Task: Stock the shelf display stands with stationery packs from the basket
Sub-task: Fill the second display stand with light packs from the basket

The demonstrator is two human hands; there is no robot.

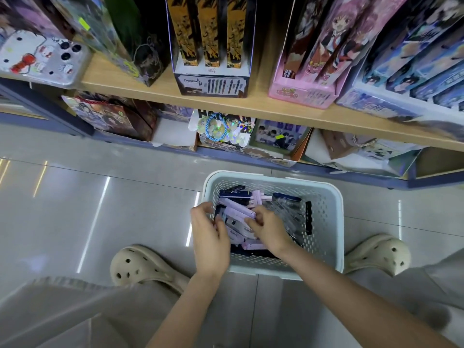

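Right hand (268, 229) grip: fingers clamped on the near end of a lilac pack (237, 209).
Left hand (211, 234) grip: curled at the basket (336, 222) left wall; whether it holds packs or rim, I cannot tell.
Pack axis: slants away and leftward from the right hand's pinch, atop the heap inside the basket.
Arms: both forearms reach down and forward, wrists over the near rim.
Likely target: pink display stand (301, 94), above on the shelf (160, 94), well apart.
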